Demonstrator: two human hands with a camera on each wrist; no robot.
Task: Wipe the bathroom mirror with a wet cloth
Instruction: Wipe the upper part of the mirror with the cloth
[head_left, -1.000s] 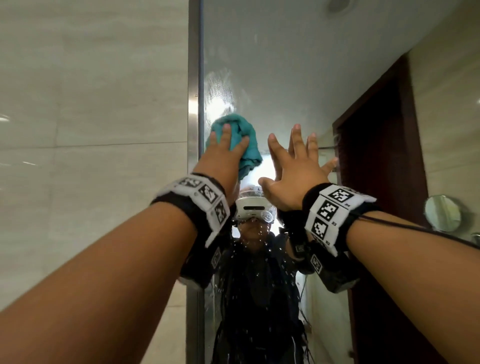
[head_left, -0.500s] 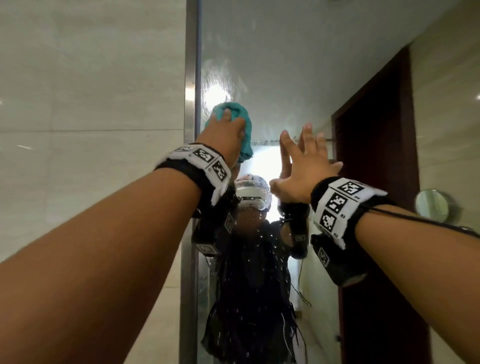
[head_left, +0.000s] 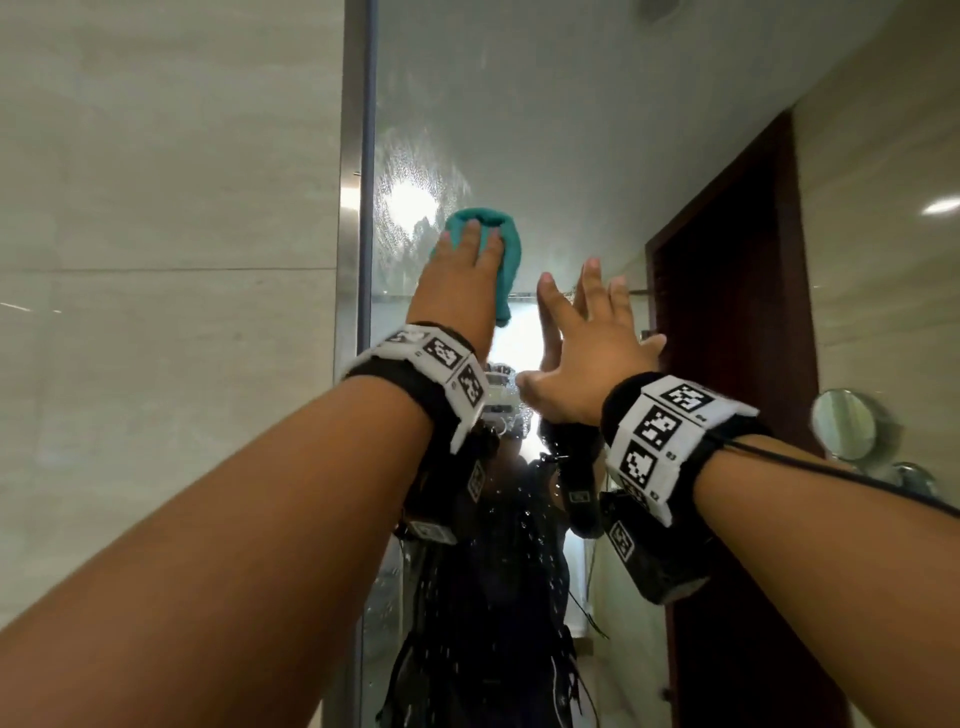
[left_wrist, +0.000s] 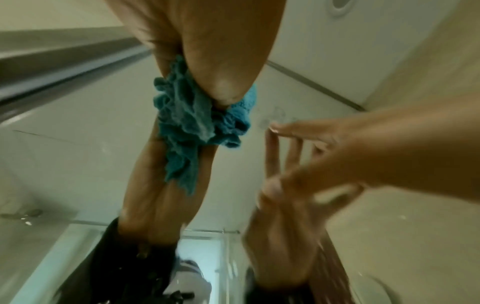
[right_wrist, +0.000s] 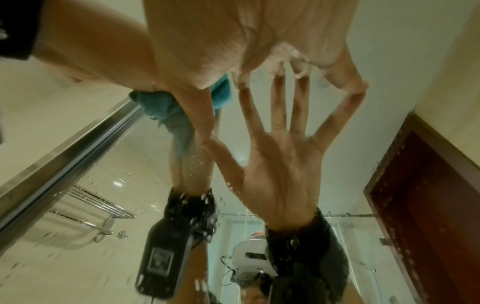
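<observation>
My left hand (head_left: 462, 280) presses a bunched teal cloth (head_left: 511, 254) against the mirror (head_left: 571, 130), high up near its left edge, fingers laid straight over it. In the left wrist view the cloth (left_wrist: 187, 123) bulges out from under the palm (left_wrist: 207, 51) and hangs down the glass. A wet smear (head_left: 415, 176) shows on the glass above the cloth. My right hand (head_left: 587, 332) is just right of it, fingers spread, fingertips (right_wrist: 301, 74) touching the mirror and holding nothing. Its reflection (right_wrist: 280, 164) shows a flat palm.
The mirror's metal frame (head_left: 353, 208) runs vertically at the left, with a tiled wall (head_left: 156, 260) beyond it. A small round mirror (head_left: 844, 423) sticks out at the right. Water drops (head_left: 519, 519) dot the lower glass, which reflects a dark wooden door (head_left: 727, 312).
My left hand has slid the cloth a little up and to the right over the glass. The right hand stays spread against the mirror beside it.
</observation>
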